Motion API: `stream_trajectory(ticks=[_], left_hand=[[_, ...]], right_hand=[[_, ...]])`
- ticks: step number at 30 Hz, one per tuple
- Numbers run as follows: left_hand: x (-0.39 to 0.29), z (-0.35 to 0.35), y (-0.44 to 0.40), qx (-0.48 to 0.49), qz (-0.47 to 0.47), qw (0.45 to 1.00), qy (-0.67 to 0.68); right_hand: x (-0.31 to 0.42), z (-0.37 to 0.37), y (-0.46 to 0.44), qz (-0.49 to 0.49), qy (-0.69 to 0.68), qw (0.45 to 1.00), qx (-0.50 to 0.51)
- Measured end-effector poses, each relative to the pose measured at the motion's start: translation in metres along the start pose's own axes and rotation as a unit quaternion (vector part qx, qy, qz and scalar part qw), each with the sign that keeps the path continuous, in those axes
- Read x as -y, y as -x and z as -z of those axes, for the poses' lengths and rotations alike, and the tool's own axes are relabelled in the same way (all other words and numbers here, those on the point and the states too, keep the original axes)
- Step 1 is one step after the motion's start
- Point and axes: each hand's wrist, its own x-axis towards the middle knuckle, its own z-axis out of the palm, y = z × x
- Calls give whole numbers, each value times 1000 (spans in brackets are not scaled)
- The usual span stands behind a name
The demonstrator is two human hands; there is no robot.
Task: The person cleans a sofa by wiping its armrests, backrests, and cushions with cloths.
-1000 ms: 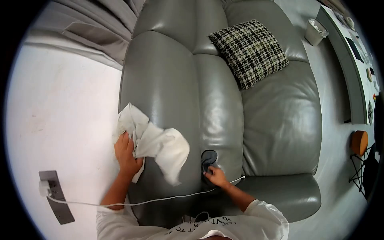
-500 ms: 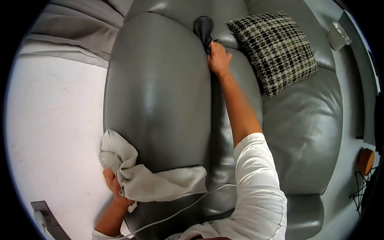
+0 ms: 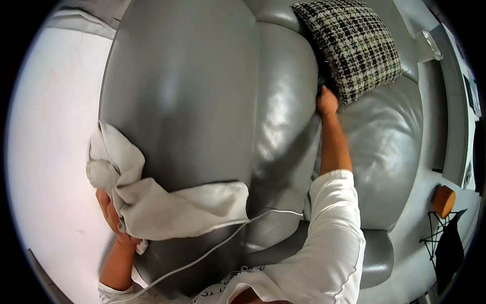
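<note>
Nearest me is the front of my white shirt (image 3: 304, 271), dark lettering upside down across it, and over my left sleeve runs a thin white cable (image 3: 215, 251). It slants up across the end of the sofa (image 3: 187, 91), passes the corner of my cloth and ends near my right sleeve. The sofa's rounded end arm (image 3: 378, 256) shows below my right elbow.

My left hand (image 3: 112, 218) is closed around a bunched part of the pale cloth (image 3: 177, 215), its fingers mostly hidden by the folds. The cloth lies over the broad grey back of the sofa, slumping past its outer edge beside the white wall (image 3: 55, 131), which carries faint scuffs. The leather is smooth and glossy, with bright glare on the middle cushion and creases in the seat (image 3: 377, 152).

Farther out, my right hand (image 3: 328, 101) is down at the seam where that cushion meets the seat, fingers curled around something dark (image 3: 322, 80), too hidden to make out. Just beside it leans the plaid pillow (image 3: 349, 45).

Beyond the seat lies the pale floor, with an orange-topped stool (image 3: 444, 201), a light bin (image 3: 428, 46) and a long grey unit (image 3: 455, 116). A bit of curtain (image 3: 83, 20) hangs at the far left.
</note>
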Motion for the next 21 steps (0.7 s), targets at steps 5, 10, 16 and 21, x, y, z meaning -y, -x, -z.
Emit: stream_trajectory(ticks=[5, 10, 16, 21], left_hand=[[1, 18, 3, 33, 2, 999, 33], [-4, 20, -9, 19, -21, 1000, 13], [-6, 19, -9, 17, -21, 1000, 8], [-8, 18, -12, 1, -26, 1000, 7]], right_hand=[[-35, -11, 150, 170, -130, 969, -123], [-65, 16, 357, 115, -217, 969, -17], [-130, 12, 456, -91, -287, 936, 184], [-39, 11, 219, 68, -198, 976, -63]])
